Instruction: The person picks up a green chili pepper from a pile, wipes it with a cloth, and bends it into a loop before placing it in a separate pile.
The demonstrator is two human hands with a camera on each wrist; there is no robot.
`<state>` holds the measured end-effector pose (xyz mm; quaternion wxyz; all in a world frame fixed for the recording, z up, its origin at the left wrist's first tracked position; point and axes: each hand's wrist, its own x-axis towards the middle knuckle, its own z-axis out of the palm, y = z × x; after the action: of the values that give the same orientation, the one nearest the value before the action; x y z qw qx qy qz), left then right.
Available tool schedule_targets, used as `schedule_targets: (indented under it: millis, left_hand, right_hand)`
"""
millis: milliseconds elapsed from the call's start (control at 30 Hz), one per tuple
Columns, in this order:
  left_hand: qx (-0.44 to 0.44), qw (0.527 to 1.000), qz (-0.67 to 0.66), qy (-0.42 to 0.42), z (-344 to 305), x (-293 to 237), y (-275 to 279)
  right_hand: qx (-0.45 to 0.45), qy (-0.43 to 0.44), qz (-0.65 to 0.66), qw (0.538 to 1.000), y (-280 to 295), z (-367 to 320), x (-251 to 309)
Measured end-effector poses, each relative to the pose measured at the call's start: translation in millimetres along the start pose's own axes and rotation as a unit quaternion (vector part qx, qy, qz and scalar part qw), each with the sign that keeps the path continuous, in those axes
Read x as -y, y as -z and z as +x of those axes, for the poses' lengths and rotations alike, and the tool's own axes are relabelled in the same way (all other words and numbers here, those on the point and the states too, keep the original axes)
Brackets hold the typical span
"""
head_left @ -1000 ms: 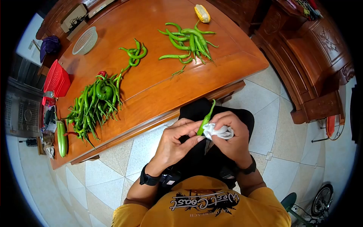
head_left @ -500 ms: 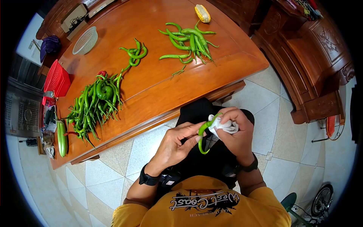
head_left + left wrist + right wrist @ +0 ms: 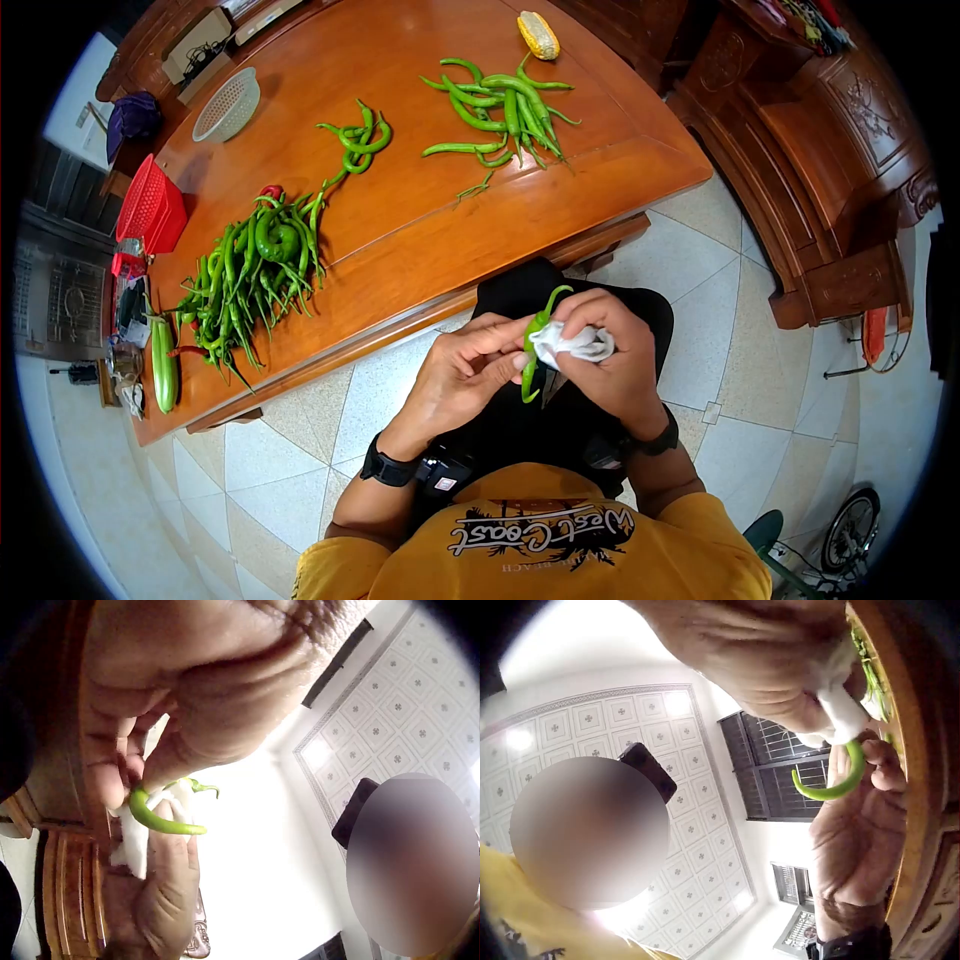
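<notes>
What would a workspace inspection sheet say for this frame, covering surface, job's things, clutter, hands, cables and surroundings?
Surface: wooden table, polished, in front of the person.
Job's things: green chili pepper held over the lap, off the table; white cloth wrapped against its upper part.
Clutter: large pepper pile at the table's left, small pepper cluster mid-table, pepper batch farther right near a corn cob; white basket, red basket and long green gourd along the left edge.
Hands: left hand pinches the pepper; right hand grips the cloth around it.
Cables: nothing seen.
Surroundings: tiled floor; carved wooden furniture on the right.
</notes>
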<state>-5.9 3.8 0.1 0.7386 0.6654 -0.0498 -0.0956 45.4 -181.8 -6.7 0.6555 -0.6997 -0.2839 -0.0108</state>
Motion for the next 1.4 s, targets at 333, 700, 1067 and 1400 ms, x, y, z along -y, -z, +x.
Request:
schedule_targets:
  millis: [333,700,1067,1400]
  left_hand:
    - [-0.023,1.0,-0.012,0.001,0,3,4]
    - [-0.177,0.966,0.128,-0.141,-1,-12,39]
    - [-0.46,0.784,0.414,-0.042,-62,-103,193]
    - [-0.393,0.658,0.641,0.031,-70,-118,232]
  right_hand:
    - [0.026,-0.041,0.009,0.999,-10,-4,0]
    - [0.093,-0.086,0.055,0.99,-13,-6,7]
    - [0.063,-0.106,0.071,0.99,-9,2,4]
    - [0.055,-0.11,0.081,0.989,-6,5,7]
